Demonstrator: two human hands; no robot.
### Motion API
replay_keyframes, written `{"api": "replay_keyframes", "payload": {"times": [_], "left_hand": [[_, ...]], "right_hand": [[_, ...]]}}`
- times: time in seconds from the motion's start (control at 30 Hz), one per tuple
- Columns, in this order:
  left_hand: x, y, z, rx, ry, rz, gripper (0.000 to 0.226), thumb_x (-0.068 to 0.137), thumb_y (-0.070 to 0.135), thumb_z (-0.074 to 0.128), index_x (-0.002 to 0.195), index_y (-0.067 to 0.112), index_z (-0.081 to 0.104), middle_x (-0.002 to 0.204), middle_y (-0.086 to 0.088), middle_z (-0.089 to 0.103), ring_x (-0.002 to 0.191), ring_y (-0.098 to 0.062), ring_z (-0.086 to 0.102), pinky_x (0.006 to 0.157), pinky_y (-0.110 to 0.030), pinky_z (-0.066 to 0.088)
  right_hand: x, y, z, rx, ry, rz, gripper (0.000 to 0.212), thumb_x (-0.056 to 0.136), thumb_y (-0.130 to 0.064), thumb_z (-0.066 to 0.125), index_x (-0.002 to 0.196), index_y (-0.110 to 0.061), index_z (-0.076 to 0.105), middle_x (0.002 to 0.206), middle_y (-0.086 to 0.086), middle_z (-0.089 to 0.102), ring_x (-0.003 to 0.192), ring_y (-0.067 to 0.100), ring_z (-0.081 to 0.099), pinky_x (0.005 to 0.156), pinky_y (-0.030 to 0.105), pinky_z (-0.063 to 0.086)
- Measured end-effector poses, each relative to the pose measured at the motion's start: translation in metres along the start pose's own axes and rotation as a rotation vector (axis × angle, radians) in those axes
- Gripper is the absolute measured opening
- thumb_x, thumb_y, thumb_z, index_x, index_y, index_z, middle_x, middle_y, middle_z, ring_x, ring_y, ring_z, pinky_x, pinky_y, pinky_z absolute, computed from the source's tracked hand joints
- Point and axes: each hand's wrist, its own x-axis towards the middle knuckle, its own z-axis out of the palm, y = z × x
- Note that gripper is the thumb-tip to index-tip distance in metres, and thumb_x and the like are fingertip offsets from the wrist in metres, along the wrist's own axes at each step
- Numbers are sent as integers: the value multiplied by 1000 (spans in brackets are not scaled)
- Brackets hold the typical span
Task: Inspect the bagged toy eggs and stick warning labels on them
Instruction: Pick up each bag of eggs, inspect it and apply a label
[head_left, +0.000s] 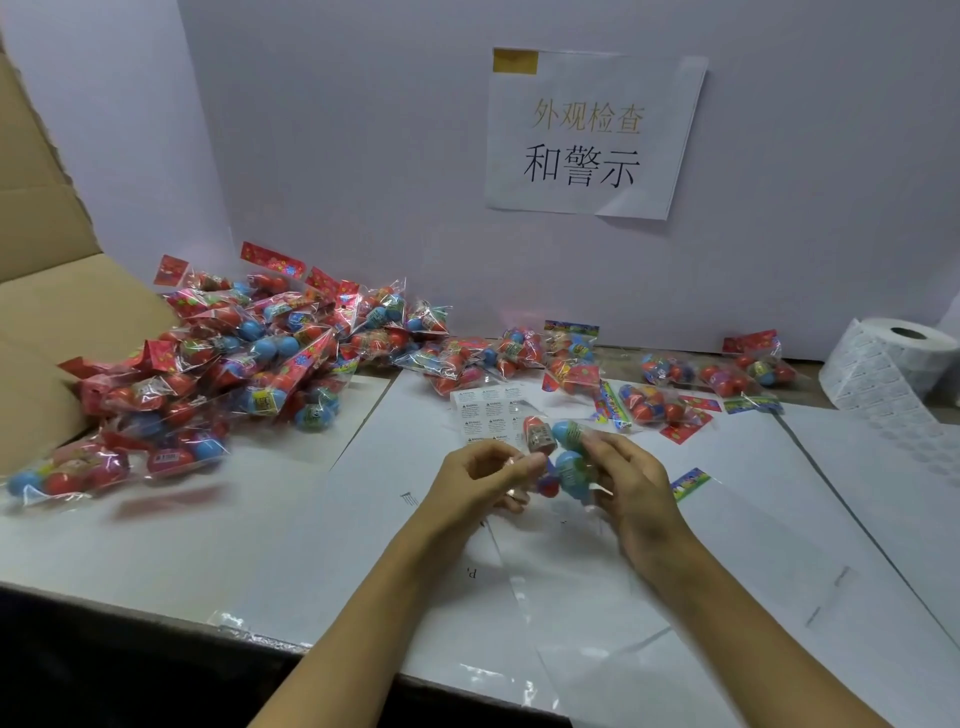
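Observation:
Both my hands hold one clear bag of toy eggs (563, 451) just above the white table (260, 545); red and blue eggs show through the plastic. My left hand (483, 480) pinches the bag's left side with curled fingers. My right hand (631, 480) grips its right side. Just behind the bag lies a sheet of white warning labels (485, 413). A large heap of bagged eggs (228, 364) lies at the left. More bags of eggs (670, 387) are scattered along the back right.
An open cardboard box (47, 312) stands at the far left beside the heap. A roll of labels (893, 358) sits at the right edge with its strip trailing forward. A paper sign (592, 135) hangs on the white wall behind. The table's front edge is near me.

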Motion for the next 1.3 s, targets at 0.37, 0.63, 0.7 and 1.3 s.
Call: {"api": "replay_keyframes", "payload": {"times": [0.37,0.63,0.7,1.3], "left_hand": [[1,0,1,-117,58,-68,54,79,36,79,105,-11,70,92,-20,70,84,-30,68,77,-39,57],[-1,-1,-1,81,102,2,48,87,23,82,127,2,66,98,-27,73,82,-28,71,68,-42,55],[0,1,0,77,118,25,57,86,19,83,136,5,59,93,-28,71,73,-20,70,52,-22,49],[-3,4,2,118,19,51,38,87,7,80,122,4,67,107,-17,77,98,-34,75,92,-48,61]], "right_hand": [[-4,4,2,-87,-197,-31,35,85,-43,70,105,-15,74,105,14,74,98,30,71,78,42,58],[-5,2,2,-127,-202,-2,35,75,-42,78,89,-10,79,92,18,74,81,28,70,69,35,54],[-2,3,1,-144,-182,-11,34,72,-43,78,86,-12,79,93,19,74,84,28,68,76,39,51],[9,7,-4,-39,137,12,32,84,-49,73,80,-19,82,86,1,79,91,21,70,80,32,54]]}}
